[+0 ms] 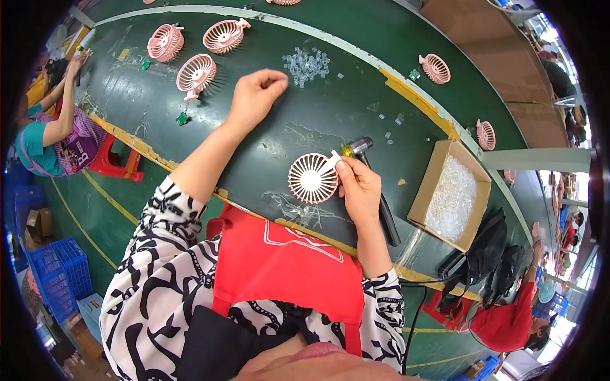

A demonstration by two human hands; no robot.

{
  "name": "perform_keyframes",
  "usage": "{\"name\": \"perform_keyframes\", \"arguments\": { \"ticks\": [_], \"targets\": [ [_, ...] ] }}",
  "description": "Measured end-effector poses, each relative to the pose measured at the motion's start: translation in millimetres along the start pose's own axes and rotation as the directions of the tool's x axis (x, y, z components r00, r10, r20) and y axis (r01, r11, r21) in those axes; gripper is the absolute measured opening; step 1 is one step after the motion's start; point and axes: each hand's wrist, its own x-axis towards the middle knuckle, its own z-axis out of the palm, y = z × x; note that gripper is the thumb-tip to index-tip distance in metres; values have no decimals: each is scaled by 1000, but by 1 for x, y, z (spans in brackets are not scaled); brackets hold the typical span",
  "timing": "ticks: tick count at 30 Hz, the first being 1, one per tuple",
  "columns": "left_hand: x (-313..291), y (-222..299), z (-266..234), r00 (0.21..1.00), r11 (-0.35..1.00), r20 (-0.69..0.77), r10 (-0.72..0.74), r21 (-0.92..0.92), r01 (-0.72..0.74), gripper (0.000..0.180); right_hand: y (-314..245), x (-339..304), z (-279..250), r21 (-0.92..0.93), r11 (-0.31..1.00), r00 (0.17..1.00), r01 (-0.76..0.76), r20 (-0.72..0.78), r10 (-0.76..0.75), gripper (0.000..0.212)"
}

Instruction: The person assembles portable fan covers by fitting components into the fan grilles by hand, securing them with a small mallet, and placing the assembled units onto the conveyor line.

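Note:
My right hand (359,189) pinches the small stem at the edge of a round pink fan housing (296,184) with a white centre. The housing is over the table in front of me, its slatted ring to the left of my fingers. Just beyond that hand lies a hammer (389,222), with a yellow end on its head and a dark handle passing behind my wrist. My left hand (254,98) is farther out, its fingers curled together beside a pile of small clear plastic pieces (307,66). Whatever its fingertips hold, if anything, is hidden.
Several pink fan housings (196,73) lie at the far left, some with small green boards (183,119). A cardboard box (427,184) of clear pieces stands at the right, near a black bag (486,238). A raised pale rail (356,57) crosses behind. Co-workers sit on both sides.

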Motion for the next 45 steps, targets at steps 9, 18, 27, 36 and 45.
{"name": "perform_keyframes", "arguments": {
  "ticks": [9, 18, 27, 36, 45],
  "targets": [
    [-59, 39, -1, 848, 743, 503, -169, -500, 444, 17, -35, 27, 12, 189, 982, 986, 13, 159, -44, 20],
    [-58, 51, -9, 812, 727, 561, -161, -489, 482, 18, -35, 38, 19, 289, 957, 973, 6, 218, -71, 22],
    [-70, 55, -11, 891, 902, 446, -79, -349, 255, 15, -38, 37, 25, 149, 987, 974, 62, 208, -92, 20],
    [-92, 39, -45, 898, 890, 353, -262, -270, 366, 18, -25, 35, 73, 104, 993, 916, 61, 389, -97, 20],
    [-88, 37, -38, 849, 798, 372, -376, -336, 500, 19, -26, 31, 64, -57, 975, 928, 216, 322, -187, 11]
  ]
}}
